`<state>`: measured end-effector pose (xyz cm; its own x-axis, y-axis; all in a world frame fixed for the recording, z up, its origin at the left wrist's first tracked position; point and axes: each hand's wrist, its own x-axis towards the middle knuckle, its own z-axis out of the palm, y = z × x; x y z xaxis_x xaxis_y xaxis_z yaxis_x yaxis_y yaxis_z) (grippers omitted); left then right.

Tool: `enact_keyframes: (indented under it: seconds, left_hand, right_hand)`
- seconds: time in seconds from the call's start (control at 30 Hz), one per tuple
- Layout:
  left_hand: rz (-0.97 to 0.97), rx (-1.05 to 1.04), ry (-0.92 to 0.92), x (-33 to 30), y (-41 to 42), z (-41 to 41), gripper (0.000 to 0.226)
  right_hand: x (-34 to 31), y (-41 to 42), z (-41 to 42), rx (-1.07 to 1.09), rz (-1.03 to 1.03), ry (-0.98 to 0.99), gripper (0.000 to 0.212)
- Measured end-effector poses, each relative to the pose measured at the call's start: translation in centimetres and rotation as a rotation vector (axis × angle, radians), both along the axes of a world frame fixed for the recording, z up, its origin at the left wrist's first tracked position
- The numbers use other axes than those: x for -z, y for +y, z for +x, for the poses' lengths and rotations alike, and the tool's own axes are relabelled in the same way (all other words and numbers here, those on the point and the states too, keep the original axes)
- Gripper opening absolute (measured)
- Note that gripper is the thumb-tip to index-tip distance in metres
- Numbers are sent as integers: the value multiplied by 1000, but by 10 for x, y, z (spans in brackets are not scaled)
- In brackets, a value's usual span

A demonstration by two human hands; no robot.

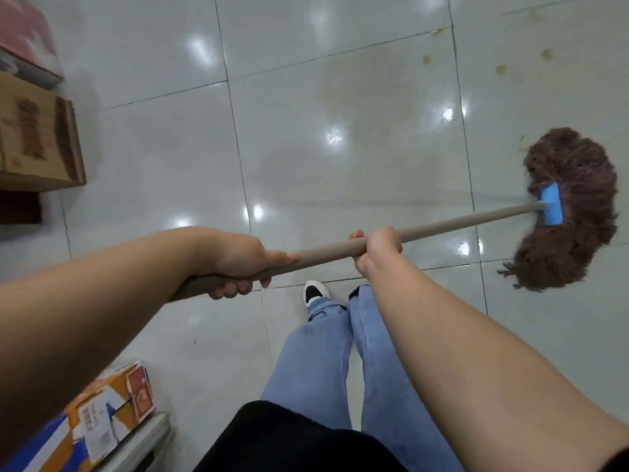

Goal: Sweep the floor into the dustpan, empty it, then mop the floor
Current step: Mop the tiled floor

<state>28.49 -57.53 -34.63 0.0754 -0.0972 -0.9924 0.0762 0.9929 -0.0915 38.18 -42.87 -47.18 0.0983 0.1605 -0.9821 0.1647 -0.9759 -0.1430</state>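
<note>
We see the mop (pixel 575 212) lying out ahead and to the right of both hands, its brown stringy head spread flat on the pale tiled floor (pixel 340 97), with a blue clamp (pixel 551 203) joining the head to the end of the handle (pixel 442 226). The handle runs back from that clamp at a slant to us, passing first through the right hand (pixel 376 248) and then the left hand (pixel 238 264). Our right grip is clenched around the middle of the handle, fingers wrapped over the top. Our left grip grasps the near end of the handle, fingers curled under it and the thumb laid along the shaft toward the other hand; the two hands are near each other but apart. A few yellowish spots (pixel 500 68) mark the tiles beyond the mop head. Below the handle we see blue jeans (pixel 340 352) and one shoe (pixel 315 291). A cardboard box (pixel 37 141) stands at the left, and an orange and blue box (pixel 105 413) sits nearer us at the lower left.
</note>
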Motion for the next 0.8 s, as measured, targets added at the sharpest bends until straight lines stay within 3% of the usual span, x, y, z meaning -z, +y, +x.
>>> enact_keyframes:
  seconds: [0.3, 0.47, 0.63, 0.8]
  left_hand:
    - [142, -18, -29, 20, 210, 50, 55]
    - [162, -38, -69, 21, 268, 60, 54]
    - [199, 7, -53, 22, 214, 24, 55]
    - [207, 64, -19, 8, 82, -51, 56]
  right_hand:
    - [9, 202, 55, 126, 147, 34, 10]
    - [12, 253, 67, 263, 215, -8, 10]
    - [13, 204, 28, 299, 200, -19, 7]
    - [6, 77, -44, 309, 205, 39, 15]
